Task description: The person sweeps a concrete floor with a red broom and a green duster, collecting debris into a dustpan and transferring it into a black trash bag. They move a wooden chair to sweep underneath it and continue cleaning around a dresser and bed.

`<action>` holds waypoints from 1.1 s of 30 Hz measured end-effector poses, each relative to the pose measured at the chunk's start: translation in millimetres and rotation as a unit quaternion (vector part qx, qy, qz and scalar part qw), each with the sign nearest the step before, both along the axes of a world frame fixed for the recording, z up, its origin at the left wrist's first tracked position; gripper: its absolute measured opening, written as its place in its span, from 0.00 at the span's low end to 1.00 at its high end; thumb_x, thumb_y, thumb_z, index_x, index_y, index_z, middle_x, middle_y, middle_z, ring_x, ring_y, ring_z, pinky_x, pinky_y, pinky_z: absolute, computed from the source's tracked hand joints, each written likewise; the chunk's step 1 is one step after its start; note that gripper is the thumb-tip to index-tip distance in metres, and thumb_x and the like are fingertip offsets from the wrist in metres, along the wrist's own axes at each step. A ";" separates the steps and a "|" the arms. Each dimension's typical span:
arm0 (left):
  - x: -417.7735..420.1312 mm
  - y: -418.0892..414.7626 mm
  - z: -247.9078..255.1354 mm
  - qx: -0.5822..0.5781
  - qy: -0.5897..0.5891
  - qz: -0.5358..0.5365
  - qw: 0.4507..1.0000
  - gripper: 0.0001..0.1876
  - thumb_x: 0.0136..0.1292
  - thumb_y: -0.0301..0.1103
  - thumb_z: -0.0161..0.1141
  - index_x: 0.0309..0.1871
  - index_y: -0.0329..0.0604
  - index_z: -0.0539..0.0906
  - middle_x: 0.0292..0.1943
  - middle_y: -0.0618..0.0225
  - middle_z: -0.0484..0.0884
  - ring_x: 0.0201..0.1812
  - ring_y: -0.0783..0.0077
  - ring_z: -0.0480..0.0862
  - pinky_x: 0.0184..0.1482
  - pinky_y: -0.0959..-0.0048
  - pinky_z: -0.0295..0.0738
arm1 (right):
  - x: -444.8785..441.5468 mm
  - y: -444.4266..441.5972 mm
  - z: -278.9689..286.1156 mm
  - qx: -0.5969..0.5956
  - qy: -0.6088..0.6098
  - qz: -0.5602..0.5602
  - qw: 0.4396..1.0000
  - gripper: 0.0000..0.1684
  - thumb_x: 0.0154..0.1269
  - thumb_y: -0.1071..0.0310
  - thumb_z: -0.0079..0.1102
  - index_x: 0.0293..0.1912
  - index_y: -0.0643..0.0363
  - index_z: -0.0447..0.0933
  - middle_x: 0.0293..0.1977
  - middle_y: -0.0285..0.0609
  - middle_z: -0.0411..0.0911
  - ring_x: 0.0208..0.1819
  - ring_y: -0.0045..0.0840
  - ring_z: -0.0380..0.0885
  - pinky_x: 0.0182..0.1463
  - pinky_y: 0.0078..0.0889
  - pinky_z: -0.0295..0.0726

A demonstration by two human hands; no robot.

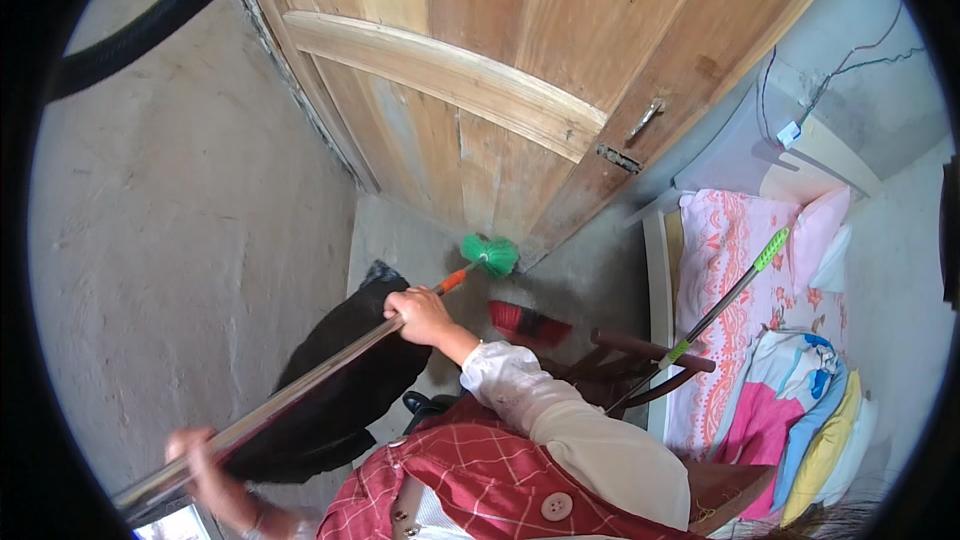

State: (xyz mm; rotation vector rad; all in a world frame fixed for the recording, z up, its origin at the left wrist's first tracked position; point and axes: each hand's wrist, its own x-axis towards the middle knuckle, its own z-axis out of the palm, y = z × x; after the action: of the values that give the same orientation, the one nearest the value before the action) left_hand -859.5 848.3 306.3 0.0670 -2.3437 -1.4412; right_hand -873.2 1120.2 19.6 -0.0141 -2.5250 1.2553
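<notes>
My right hand (426, 319) grips the metal pole (330, 361) of a long-handled brush near its orange collar. Lower left, my left hand (196, 461), slightly blurred, is closed around the same pole towards its other end. The green bristle head (489, 254) is at the foot of a wooden door (480, 172), close to its bottom edge. Below it, a red and black broom head (529, 324) rests on the grey floor.
A wooden chair (645, 345) stands at my right, with a green-gripped pole (720, 307) slanting past it. Beyond is a bed with a pink patterned sheet (701, 292) and folded bedding (772, 420). Black cloth (337, 390) lies left, beside the plaster wall (187, 240).
</notes>
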 end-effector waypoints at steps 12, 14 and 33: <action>-23.3 -63.6 8.3 0.101 0.006 0.061 0.993 0.12 0.60 0.42 0.55 0.32 0.42 0.75 0.29 0.75 0.70 0.27 0.83 0.65 0.30 0.81 0.56 | 12.6 -35.7 32.5 0.012 -0.010 0.110 0.994 0.03 0.49 0.67 0.57 0.28 0.52 0.75 0.19 0.43 0.74 0.28 0.41 0.75 0.37 0.43 0.71; -16.3 -70.8 18.5 0.108 0.057 0.120 0.985 0.12 0.55 0.40 0.59 0.24 0.42 0.75 0.21 0.77 0.70 0.21 0.84 0.64 0.23 0.81 0.53 | 9.3 -44.7 41.1 0.019 -0.029 0.157 0.987 0.08 0.49 0.66 0.59 0.32 0.54 0.74 0.23 0.44 0.75 0.32 0.41 0.76 0.40 0.43 0.72; 17.5 -88.1 74.0 0.007 0.066 -0.129 0.989 0.03 0.54 0.22 0.61 0.27 0.33 0.78 0.18 0.69 0.74 0.22 0.79 0.69 0.25 0.78 0.65 | 88.7 285.9 157.8 -0.119 0.268 -0.578 0.762 0.32 0.70 0.52 0.45 0.59 0.71 0.62 0.58 0.60 0.65 0.60 0.41 0.65 0.64 0.35 0.61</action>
State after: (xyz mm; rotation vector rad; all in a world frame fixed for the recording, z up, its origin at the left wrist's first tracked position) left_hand -842.1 760.2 380.4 -0.3311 -2.2974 -1.5287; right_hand -784.5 1406.1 177.4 -0.9591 -1.3261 0.8042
